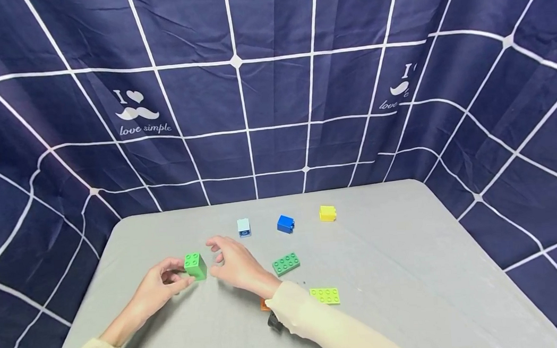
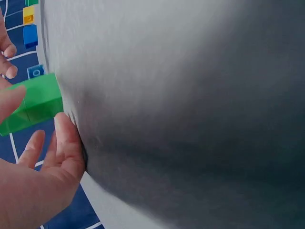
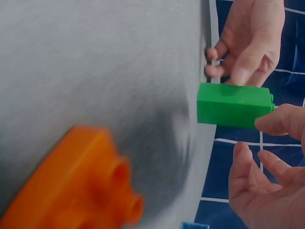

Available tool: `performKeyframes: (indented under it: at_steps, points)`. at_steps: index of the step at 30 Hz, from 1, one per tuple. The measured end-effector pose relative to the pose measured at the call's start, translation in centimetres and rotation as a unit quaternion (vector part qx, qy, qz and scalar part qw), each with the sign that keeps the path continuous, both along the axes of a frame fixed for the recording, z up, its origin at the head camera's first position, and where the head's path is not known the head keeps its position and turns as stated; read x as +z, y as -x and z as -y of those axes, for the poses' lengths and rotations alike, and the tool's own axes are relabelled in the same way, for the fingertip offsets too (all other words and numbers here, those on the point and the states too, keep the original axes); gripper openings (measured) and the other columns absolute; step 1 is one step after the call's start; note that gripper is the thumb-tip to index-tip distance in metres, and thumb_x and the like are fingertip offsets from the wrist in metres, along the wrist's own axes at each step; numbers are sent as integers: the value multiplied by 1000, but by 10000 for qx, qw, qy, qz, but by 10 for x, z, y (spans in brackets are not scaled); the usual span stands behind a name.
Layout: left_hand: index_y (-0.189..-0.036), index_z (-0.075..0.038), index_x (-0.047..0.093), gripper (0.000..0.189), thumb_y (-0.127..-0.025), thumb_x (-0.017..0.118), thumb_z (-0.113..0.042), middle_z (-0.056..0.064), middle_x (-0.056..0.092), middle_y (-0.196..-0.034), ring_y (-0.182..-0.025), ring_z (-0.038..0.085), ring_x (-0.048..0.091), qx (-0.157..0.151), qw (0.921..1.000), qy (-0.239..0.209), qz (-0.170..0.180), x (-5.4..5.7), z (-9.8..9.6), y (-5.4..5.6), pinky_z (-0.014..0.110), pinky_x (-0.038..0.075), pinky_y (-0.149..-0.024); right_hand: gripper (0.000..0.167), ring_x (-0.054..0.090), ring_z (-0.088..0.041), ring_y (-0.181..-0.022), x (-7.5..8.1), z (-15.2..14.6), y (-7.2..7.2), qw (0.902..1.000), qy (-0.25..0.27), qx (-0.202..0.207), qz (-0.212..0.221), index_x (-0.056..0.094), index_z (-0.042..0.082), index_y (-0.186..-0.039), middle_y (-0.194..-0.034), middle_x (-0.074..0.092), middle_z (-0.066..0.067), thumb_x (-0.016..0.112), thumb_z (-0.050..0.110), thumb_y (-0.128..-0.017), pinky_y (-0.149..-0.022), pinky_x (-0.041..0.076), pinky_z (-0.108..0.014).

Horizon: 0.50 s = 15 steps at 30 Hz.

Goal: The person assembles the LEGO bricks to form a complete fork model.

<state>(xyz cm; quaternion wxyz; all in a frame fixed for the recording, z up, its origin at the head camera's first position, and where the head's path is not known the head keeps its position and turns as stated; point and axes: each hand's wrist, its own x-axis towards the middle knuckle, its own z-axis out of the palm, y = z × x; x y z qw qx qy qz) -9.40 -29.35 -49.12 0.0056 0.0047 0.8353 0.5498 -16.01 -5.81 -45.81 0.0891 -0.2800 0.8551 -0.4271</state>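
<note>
A tall bright-green stack of toy building bricks [image 1: 196,268], with a seam across its side, stands at the left of the table with its studs up. My left hand [image 1: 153,288] pinches it between thumb and fingers. Just right of the stack, my right hand [image 1: 238,264] has its thumb and fingers spread apart, holding nothing. In the right wrist view, the thumb of the right hand [image 3: 271,167] overlaps the studded end of the green stack [image 3: 233,106]. An orange brick [image 3: 71,186] looms close to that camera; in the head view my right forearm mostly covers it.
On the grey table [image 1: 384,252] lie a dark-green brick [image 1: 286,264] and a lime brick [image 1: 328,295] to the right. Light-blue [image 1: 244,227], blue [image 1: 286,224] and yellow [image 1: 328,213] bricks line the back. A navy checked curtain [image 1: 273,94] hangs behind and at both sides.
</note>
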Motion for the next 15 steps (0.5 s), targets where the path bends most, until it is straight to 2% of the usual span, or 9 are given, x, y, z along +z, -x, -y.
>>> performKeyframes:
  at_steps: [3, 7, 11, 15]
  points:
    - [-114, 6, 66, 27, -98, 81, -9, 10, 70, -101, -75, 13, 66, 176, 9998, -38, 69, 2, 0, -8, 30, 56, -63, 56, 65, -5, -101, -1, -7, 0, 10000, 12, 50, 1, 65, 12, -144, -130, 68, -3, 74, 2, -89, -85, 52, -24]
    - [-107, 2, 65, 20, -100, 78, -11, 8, 70, -90, -70, 16, 64, 290, 9995, -112, 78, 3, -2, -18, 31, 57, -61, 50, 65, -7, -101, -2, -14, 0, 9999, 126, 36, 111, 68, 12, -141, -131, 69, -3, 71, 5, -91, -86, 52, -25]
    - [-106, 2, 67, 13, -102, 76, -7, 9, 72, -88, -70, 16, 66, 70, 9996, -232, -174, 2, -7, -26, 32, 57, -59, 42, 65, -7, -101, -3, -24, -1, 9997, 168, -9, 168, 71, 13, -135, -130, 70, -3, 70, 10, -94, -87, 53, -27]
    - [-108, 2, 69, 7, -102, 72, -1, 9, 74, -92, -74, 16, 69, -299, 9975, -359, -530, 2, -11, -33, 32, 57, -59, 35, 65, -5, -99, -2, -33, -4, 9996, 186, 10, 212, 72, 14, -130, -127, 70, -1, 72, 13, -95, -87, 54, -28]
